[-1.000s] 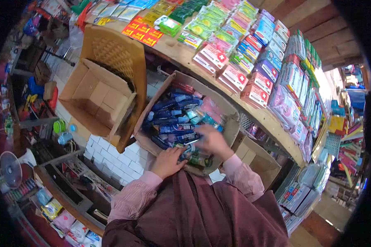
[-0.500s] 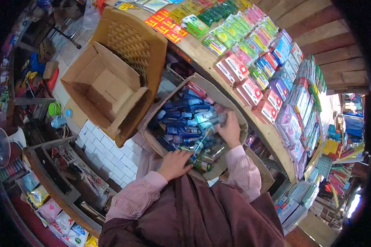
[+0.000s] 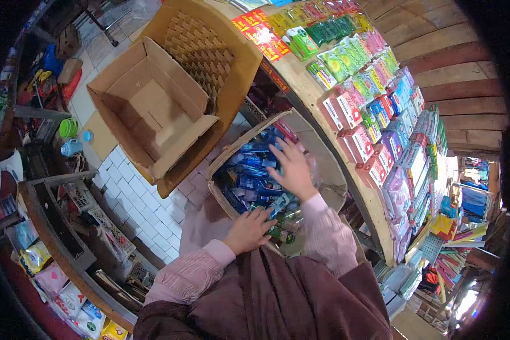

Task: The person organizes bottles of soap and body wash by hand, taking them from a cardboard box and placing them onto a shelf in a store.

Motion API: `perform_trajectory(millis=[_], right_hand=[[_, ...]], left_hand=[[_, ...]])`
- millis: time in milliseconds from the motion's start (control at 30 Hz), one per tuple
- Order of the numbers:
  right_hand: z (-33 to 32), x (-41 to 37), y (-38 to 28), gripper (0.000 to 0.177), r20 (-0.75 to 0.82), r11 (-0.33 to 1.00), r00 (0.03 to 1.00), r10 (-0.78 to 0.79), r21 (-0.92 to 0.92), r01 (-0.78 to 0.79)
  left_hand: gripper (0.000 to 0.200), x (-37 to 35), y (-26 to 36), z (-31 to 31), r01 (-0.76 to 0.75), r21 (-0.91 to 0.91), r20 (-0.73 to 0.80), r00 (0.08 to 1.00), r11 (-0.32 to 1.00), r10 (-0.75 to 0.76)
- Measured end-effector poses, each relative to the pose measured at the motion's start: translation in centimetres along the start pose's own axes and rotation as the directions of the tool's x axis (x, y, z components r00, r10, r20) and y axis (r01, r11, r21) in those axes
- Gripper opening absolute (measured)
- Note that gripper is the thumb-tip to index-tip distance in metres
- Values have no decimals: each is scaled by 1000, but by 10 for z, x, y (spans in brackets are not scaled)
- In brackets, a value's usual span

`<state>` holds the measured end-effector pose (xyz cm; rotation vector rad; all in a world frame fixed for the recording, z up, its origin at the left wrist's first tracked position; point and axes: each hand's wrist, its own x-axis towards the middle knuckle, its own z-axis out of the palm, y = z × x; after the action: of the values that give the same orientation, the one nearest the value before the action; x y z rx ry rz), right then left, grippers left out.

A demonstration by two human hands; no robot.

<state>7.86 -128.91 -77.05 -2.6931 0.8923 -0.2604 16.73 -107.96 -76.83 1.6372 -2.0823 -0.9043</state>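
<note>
In front of me stands a cardboard box (image 3: 331, 190) full of small plastic bottles (image 3: 250, 170), most of them blue. A red bottle (image 3: 286, 131) lies at the far side and a green-labelled one (image 3: 281, 234) near the front. My right hand (image 3: 294, 170) hovers close over the bottles, its fingers spread and nothing in them. At the box's near edge rests my left hand (image 3: 248, 231), fingers outstretched, fingertips right by a light-blue bottle (image 3: 280, 204).
An open cardboard carton (image 3: 147, 107) sits on a woven-backed chair (image 3: 192, 51) at the left. Along the right runs a wooden counter (image 3: 306, 93) with rows of packets and small boxes (image 3: 357, 141). A curved wooden shelf (image 3: 56, 238) stands lower left on the tiled floor (image 3: 139, 195).
My right hand has moved up and left across the bottles, its fingers spreading from a curled pose. My left hand stays at the near edge. The view has shifted slightly.
</note>
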Motion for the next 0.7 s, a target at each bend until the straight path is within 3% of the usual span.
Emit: perform_trajectory(millis=[67, 167, 200, 267, 467, 500, 600, 633, 700], right_hand=[[21, 23, -7, 61, 107, 998, 994, -27, -50, 32], [26, 46, 0, 70, 424, 997, 902, 76, -12, -78], [33, 46, 7, 66, 366, 997, 929, 53, 29, -68], [42, 43, 36, 56, 442, 992, 897, -25, 120, -32], [-1, 13, 27, 46, 350, 978, 925, -149, 192, 85], [-12, 11, 20, 46, 417, 974, 906, -78, 225, -20], [-24, -4, 15, 45, 476, 974, 873, -101, 227, -11], [-26, -15, 10, 45, 536, 982, 824, -183, 145, 123], [-26, -41, 3, 45, 499, 986, 854, -149, 135, 93]], left_hand=[[46, -1, -1, 1, -22, -30, -27, 999, 999, 22], [44, -2, -3, -1, -50, -82, -34, 998, 995, 48], [43, -3, -3, -1, -61, -104, -34, 998, 993, 58], [42, -3, -3, -1, -90, -87, -46, 995, 992, 86], [39, -6, -7, 6, -122, -124, -150, 983, 985, 103], [39, -6, -8, 8, -139, -135, -184, 976, 981, 113], [32, -5, -10, 2, -111, -332, -79, 993, 937, 90], [33, -4, -12, -6, -80, -294, -138, 990, 953, 41], [35, 1, -15, -34, -13, -225, -255, 966, 974, -46]])
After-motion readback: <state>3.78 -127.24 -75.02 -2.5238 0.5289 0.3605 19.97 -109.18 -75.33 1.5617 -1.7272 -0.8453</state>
